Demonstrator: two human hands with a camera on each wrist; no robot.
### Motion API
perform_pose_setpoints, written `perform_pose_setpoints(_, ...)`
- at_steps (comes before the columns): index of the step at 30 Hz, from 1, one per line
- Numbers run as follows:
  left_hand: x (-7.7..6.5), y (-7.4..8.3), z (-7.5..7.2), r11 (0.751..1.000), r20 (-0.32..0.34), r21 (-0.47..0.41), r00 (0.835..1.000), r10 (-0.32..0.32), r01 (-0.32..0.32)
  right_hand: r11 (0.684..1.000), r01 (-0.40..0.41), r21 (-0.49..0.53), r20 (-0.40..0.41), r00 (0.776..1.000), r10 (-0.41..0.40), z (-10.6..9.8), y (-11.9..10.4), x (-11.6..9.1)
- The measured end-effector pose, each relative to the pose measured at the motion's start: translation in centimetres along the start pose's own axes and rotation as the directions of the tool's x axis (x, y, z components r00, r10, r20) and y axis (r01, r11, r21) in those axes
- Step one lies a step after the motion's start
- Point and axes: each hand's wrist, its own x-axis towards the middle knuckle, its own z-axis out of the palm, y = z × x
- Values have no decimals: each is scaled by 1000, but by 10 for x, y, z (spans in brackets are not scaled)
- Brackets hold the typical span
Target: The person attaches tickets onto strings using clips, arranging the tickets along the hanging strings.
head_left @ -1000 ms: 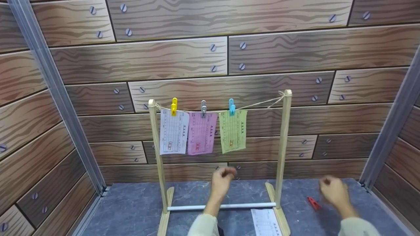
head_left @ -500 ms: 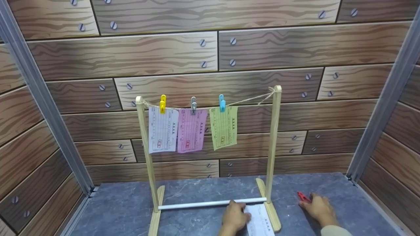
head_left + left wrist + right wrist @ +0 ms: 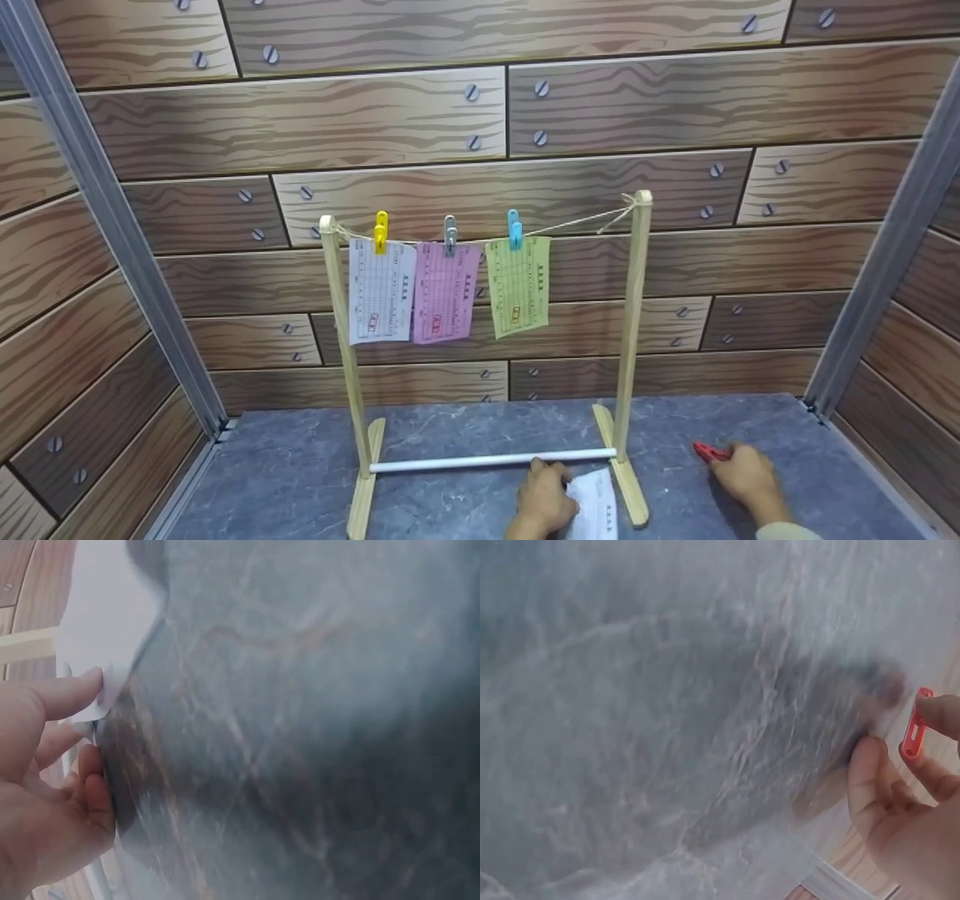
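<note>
My left hand (image 3: 546, 501) pinches the corner of a white printed slip (image 3: 596, 504) between thumb and finger; in the left wrist view the slip (image 3: 109, 611) bends up from the tabletop. Right of the rack, my right hand (image 3: 750, 480) holds a red clothespin (image 3: 709, 451) between thumb and fingertips, as the right wrist view shows with the clothespin (image 3: 916, 724) off the surface. On the string hang three slips: a white one (image 3: 381, 300) under a yellow clothespin (image 3: 381, 232), a pink one (image 3: 446, 300) under a grey clothespin (image 3: 450, 235), a green one (image 3: 519, 292) under a blue clothespin (image 3: 514, 229).
A wooden rack has a left post (image 3: 346, 352), a right post (image 3: 634, 330) and a white crossbar (image 3: 465, 460) low down. The string (image 3: 577, 223) slopes up bare to the right post. Wood-patterned walls surround the grey marbled tabletop (image 3: 285, 480).
Both hands have come down to the table. My left hand has taken hold of the white slip and lifted its corner; my right hand has picked up the red clothespin.
</note>
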Motion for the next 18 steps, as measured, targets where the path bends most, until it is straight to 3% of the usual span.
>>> perform_pose_setpoints(4, -3, -2, 1, 999, -50, -17, 998, 32, -33, 989, -44, 141, -2, 999, 45, -3, 1, -4)
perform_pose_setpoints(10, -3, -3, 2, 997, -72, -38, 995, 71, -74, 919, -115, 376, 15, 993, 118, -5, -3, -11)
perform_pose_setpoints(18, -2, -10, -1, 987, -16, -155, 999, 48, -50, 821, -44, 569, -30, 997, 74, -8, -18, -13)
